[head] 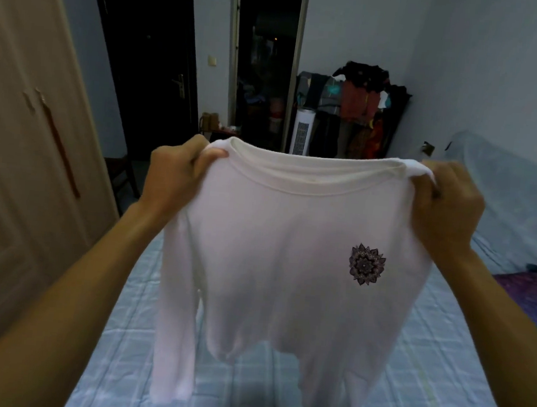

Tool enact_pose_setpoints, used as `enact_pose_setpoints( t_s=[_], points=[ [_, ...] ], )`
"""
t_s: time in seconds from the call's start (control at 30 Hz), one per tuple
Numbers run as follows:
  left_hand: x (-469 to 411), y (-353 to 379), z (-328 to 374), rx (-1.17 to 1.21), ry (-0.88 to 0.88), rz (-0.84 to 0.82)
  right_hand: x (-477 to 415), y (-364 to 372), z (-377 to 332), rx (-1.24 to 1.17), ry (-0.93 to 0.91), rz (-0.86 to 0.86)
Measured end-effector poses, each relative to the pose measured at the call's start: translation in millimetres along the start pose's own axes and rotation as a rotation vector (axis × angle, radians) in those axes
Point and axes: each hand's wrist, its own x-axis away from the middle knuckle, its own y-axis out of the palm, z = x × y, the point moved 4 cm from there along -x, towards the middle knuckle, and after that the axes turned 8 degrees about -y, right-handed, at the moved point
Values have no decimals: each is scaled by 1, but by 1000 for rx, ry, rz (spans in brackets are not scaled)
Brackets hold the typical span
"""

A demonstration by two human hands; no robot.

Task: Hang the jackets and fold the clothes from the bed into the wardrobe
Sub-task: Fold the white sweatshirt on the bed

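A white long-sleeved top point(275, 262) with a dark flower print on its chest hangs spread out in the air above the bed point(440, 380). My left hand point(175, 175) grips its left shoulder and my right hand point(445, 202) grips its right shoulder, both at neckline height. The sleeves dangle down at the sides, and the hem ends just above the pale blue checked bedcover. The wardrobe point(15, 148) with closed beige doors stands along the left.
A purple cloth point(532, 291) lies at the bed's right edge. A crowded clothes rack point(363, 111) and a white tower fan point(302, 131) stand against the far wall, beside a dark open doorway point(263, 66). A dark door point(149, 63) is at the back left.
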Motion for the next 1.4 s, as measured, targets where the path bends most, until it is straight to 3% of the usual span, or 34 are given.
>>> enact_pose_setpoints(
  t_s=[0.17, 0.37, 0.57, 0.73, 0.87, 1.0, 1.1, 1.4],
  points=[
    [-21, 48, -25, 15, -40, -235, 0, 40, 24, -253, 119, -233],
    [-19, 163, -82, -51, -160, -501, 67, 151, 90, -155, 219, -608],
    [1, 337, -176, -247, -247, -726, 174, 298, 176, -112, 394, -856],
    [19, 497, -261, -441, -303, -708, 260, 438, 246, -13, 482, -933],
    [59, 583, -299, -403, -625, -646, 332, 507, 265, -61, 681, -872],
    [182, 594, -293, -242, -483, -774, 434, 495, 225, -221, 765, -976],
    [298, 552, -287, -263, -601, -927, 511, 448, 172, -245, 759, -1123],
    [507, 443, -228, -349, -372, -1389, 638, 293, 46, -174, 500, -1527]
  ],
)
